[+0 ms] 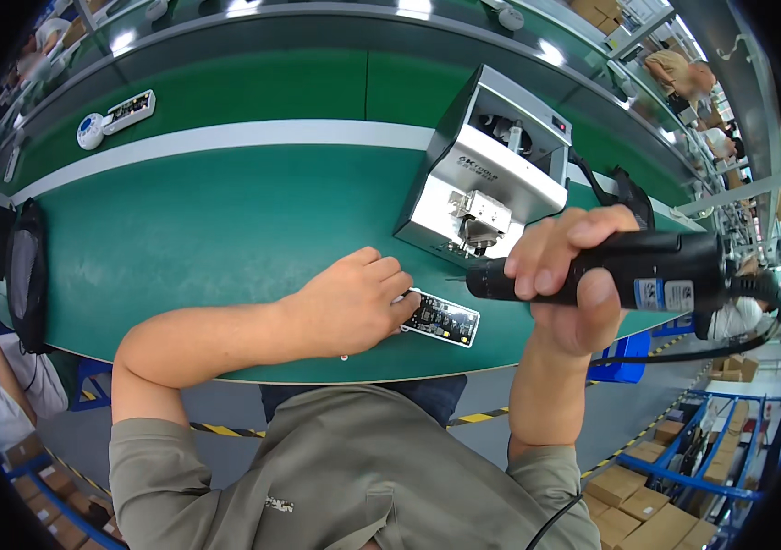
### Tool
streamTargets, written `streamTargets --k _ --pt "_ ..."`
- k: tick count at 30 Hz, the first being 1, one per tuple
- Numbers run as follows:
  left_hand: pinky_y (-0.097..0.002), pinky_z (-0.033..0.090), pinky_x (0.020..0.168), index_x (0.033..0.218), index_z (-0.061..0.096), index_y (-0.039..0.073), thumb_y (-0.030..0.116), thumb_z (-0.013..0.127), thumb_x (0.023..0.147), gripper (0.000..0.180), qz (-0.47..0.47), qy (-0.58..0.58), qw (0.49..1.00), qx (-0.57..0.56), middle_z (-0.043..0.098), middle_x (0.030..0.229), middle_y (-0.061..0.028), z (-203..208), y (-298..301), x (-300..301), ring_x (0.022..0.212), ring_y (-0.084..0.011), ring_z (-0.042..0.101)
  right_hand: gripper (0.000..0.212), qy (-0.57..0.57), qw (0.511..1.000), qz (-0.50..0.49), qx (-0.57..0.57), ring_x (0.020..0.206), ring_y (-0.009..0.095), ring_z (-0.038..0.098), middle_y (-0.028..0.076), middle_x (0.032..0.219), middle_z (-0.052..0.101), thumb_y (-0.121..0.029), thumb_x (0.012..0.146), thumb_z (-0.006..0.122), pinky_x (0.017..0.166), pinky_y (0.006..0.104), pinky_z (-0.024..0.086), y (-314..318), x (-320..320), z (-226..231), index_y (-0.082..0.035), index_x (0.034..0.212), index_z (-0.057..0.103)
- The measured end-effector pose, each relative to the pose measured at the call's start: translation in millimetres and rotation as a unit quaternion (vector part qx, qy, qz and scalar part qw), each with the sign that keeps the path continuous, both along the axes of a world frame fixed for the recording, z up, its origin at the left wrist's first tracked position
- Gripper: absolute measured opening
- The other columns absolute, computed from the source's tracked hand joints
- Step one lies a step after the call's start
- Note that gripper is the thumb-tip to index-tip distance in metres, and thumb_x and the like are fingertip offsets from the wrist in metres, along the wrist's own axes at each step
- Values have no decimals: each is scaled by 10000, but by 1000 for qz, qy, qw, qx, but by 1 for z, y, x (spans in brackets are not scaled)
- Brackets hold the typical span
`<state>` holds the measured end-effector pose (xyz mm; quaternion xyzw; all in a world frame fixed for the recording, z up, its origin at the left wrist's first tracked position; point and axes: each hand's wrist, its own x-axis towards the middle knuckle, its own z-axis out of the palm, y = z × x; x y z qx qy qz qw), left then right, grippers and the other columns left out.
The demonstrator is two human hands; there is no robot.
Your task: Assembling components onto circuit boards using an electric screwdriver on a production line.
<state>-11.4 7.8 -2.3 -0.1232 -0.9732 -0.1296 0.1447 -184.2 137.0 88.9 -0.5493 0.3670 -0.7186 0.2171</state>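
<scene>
A black electric screwdriver [675,261] lies in my right hand [574,266], fingers wrapped round its body. Its thin bit points left, over the green table and above a white housing with a dark circuit board [445,318]. My left hand [358,302] is closed over the left end of that housing, which it covers. The housing lies at a slant near the table's front edge. Beside my left wrist is a small red-and-white piece [345,357], too small to name.
A silver and black screw feeder [464,170] stands behind my right hand. A white device with a round head [91,131] rests at the back left. A black bag [28,275] sits at the left edge, near another person. The screwdriver's cable [684,356] loops at right.
</scene>
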Motion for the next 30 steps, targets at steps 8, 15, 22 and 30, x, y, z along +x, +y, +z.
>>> streamTargets --k 8,15,22,30 --pt "-337 423 817 1000 650 44 251 694 735 339 -3 2 1000 18 574 1014 -92 -4 -2 -3 888 -231 522 300 -123 992 -4 -5 519 167 568 81 627 584 -67 742 695 528 268 505 -1 17 -27 1 983 529" --pt "-341 419 797 986 653 40 248 695 717 343 -2 14 1000 20 571 1004 -95 -4 -1 -2 872 -231 514 307 -124 992 3 31 509 172 561 78 617 580 -18 712 696 521 268 498 -6 23 -26 6 967 527" --pt "-342 415 785 989 651 37 245 693 712 349 -3 12 1000 17 566 1007 -99 -8 0 -6 866 -231 507 316 -137 989 25 47 509 176 557 77 612 571 27 691 690 523 269 495 -7 18 -29 6 962 529" --pt "-339 413 789 1004 644 46 237 701 721 346 4 -9 1000 6 563 1015 -98 -3 0 -3 872 -229 503 275 -70 995 -48 -47 547 180 578 84 654 595 -95 768 691 589 296 519 7 0 14 -24 984 535"
